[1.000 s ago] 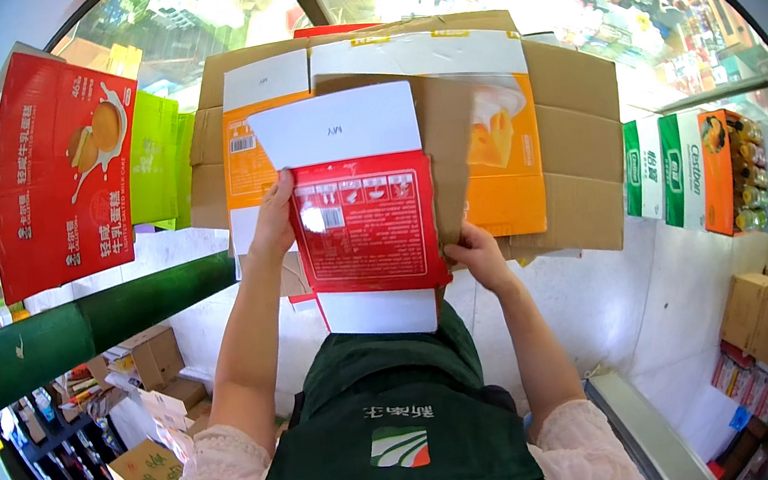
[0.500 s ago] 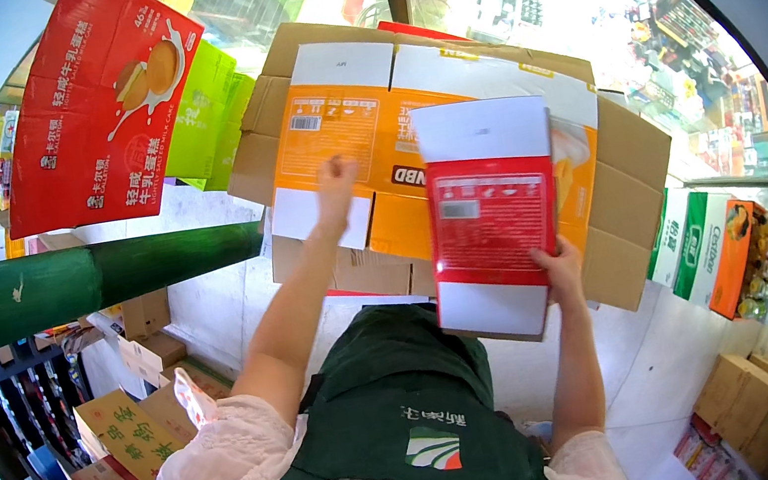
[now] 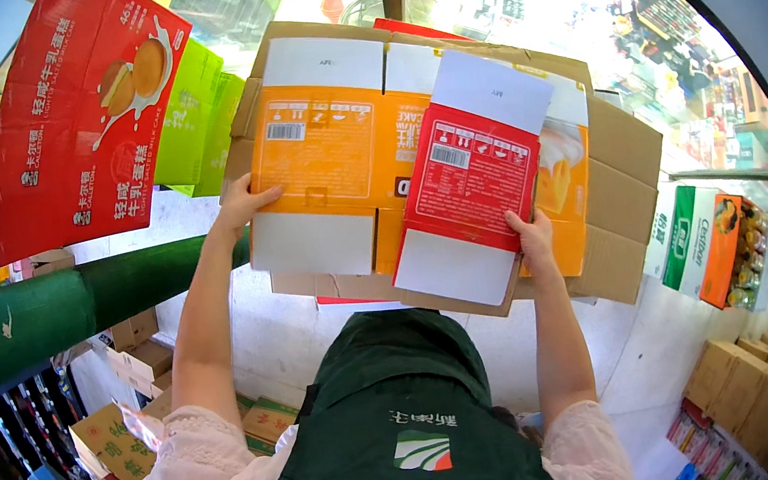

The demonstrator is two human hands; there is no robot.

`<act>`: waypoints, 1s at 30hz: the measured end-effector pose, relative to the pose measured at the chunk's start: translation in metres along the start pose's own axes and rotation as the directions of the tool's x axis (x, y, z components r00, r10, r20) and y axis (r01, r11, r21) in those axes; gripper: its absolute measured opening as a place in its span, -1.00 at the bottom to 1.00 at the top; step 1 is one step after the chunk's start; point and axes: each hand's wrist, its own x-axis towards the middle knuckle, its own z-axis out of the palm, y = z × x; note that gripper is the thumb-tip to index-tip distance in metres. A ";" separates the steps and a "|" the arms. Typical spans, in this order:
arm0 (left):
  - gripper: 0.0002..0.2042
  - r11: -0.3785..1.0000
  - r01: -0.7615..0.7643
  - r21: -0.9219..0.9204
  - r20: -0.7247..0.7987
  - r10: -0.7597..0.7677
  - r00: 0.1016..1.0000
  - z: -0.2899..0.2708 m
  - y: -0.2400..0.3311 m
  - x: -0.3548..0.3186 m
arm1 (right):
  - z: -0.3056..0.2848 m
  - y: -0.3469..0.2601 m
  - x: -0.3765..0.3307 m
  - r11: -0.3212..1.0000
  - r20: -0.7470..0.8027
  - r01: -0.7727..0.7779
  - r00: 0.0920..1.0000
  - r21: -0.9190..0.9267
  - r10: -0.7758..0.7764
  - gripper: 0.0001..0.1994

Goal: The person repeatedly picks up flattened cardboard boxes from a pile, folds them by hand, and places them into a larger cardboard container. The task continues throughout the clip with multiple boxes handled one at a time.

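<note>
A flattened orange carton (image 3: 315, 155) with white flaps lies over flattened brown cardboard (image 3: 629, 151). My left hand (image 3: 243, 205) grips the orange carton's left edge, its thumb resting on the printed face and its other fingers hidden beneath. Across the orange carton's right part lies a smaller red-and-white carton (image 3: 473, 166), flattened and slanting with its top to the right. My right hand (image 3: 535, 244) is closed on the red carton's lower right edge, thumb on top. Whether its hidden fingers also hold the sheets underneath cannot be made out.
A large red carton panel (image 3: 80, 127) and a lime-green box (image 3: 199, 118) stand at the far left. The green rail (image 3: 111, 291) crosses below them. Brown boxes (image 3: 739, 385) sit at lower right, near a green-and-orange box (image 3: 706, 244). Glass panes run along the far side.
My left hand has moved from above the orange carton's face to its left edge and taken hold there. The red carton has tilted clockwise. The orange carton has shifted slightly left.
</note>
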 end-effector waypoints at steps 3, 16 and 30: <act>-0.58 0.983 -0.058 -0.173 0.017 0.062 0.998 -0.011 0.028 -0.044 | 0.009 -0.002 -0.007 0.999 -0.022 -0.044 0.999 -0.024 0.044 -0.71; -0.29 0.820 -0.515 -0.248 0.103 0.551 0.828 0.207 0.086 -0.107 | 0.027 0.025 -0.002 0.849 -0.155 0.048 0.976 -0.525 -0.151 -0.59; -0.37 0.510 -0.483 0.712 0.366 0.318 0.875 0.308 0.016 -0.041 | -0.160 -0.043 -0.082 0.883 -0.276 0.325 0.863 -0.340 -0.424 -0.67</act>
